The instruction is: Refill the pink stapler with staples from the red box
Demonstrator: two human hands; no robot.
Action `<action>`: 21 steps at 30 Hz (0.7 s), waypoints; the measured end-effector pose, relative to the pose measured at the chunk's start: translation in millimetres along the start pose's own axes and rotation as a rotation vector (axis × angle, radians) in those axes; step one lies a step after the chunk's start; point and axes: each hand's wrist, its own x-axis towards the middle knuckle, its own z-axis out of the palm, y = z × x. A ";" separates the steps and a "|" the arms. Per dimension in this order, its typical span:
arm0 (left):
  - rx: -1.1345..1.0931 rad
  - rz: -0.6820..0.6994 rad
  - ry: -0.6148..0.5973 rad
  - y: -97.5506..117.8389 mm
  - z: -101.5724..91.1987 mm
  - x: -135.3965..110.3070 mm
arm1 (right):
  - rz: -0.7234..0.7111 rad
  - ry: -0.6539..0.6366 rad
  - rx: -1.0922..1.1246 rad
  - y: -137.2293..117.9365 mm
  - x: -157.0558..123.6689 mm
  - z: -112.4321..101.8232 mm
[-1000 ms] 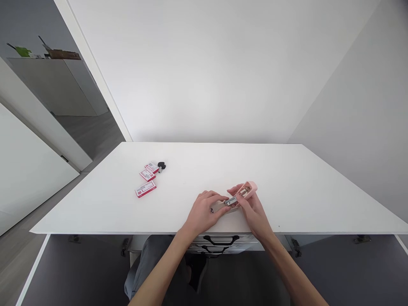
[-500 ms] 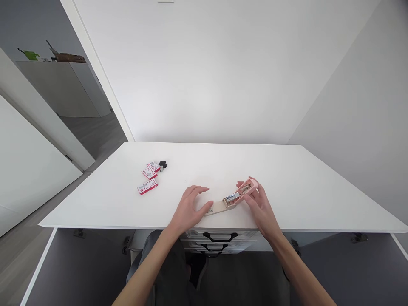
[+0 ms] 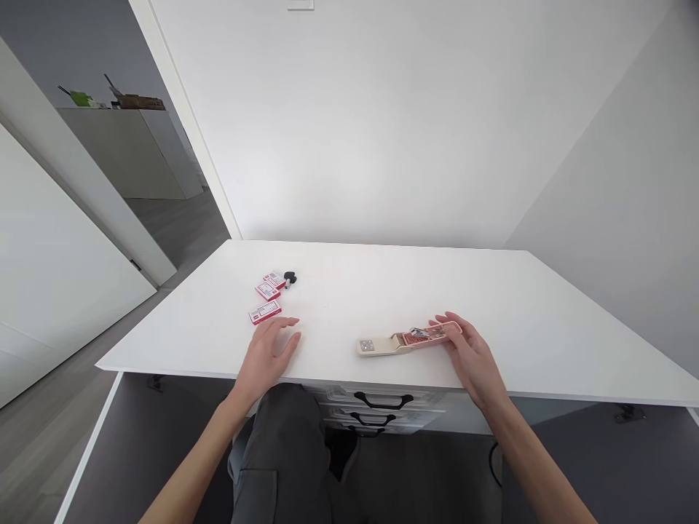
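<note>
Left hand (image 3: 269,354) has swung away toward staple boxes (image 3: 265,312), fingers spread, empty. Right hand (image 3: 464,349) steadies pink end of opened stapler (image 3: 407,340), flat on table (image 3: 546,327). Likely light, rigid, hinged; grip mid-body.

You have a single view, from the camera on your head. It looks forward and down across the white table (image 3: 382,291) from the near edge, so the tabletop fills the middle of the frame and the far wall (image 3: 382,124) rises behind it. Your forearms enter from the bottom, with your left hand (image 3: 267,356) and right hand (image 3: 470,356) lying close below the lens, and your lap and the drawers (image 3: 376,407) show under the table's front edge. The lens is wide: the doorway (image 3: 125,182) on the left and the side wall on the right both fit in. With only one view, nothing is shared.
</note>
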 end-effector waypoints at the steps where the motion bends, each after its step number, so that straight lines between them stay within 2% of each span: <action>1: 0.028 0.002 0.037 -4.5 -2.7 0.1 | 0.004 0.012 -0.027 -0.3 0.5 -3.0; 5: 0.186 -0.005 0.204 -20.2 -13.7 4.5 | -0.009 0.032 -0.200 -5.2 -2.4 -9.2; 8: 0.323 -0.107 0.253 -31.5 -21.3 9.9 | -0.024 0.068 -0.343 -9.3 -6.0 -9.7; 12: 0.396 -0.267 0.188 -49.8 -28.5 15.7 | -0.030 0.083 -0.398 -10.0 -7.0 -10.2; 15: 0.409 -0.332 0.140 -63.1 -30.8 17.3 | -0.046 0.094 -0.425 -7.5 -6.1 -12.0; 21: 0.387 -0.298 0.095 -77.3 -31.4 16.7 | -0.060 0.118 -0.454 -5.2 -6.5 -13.9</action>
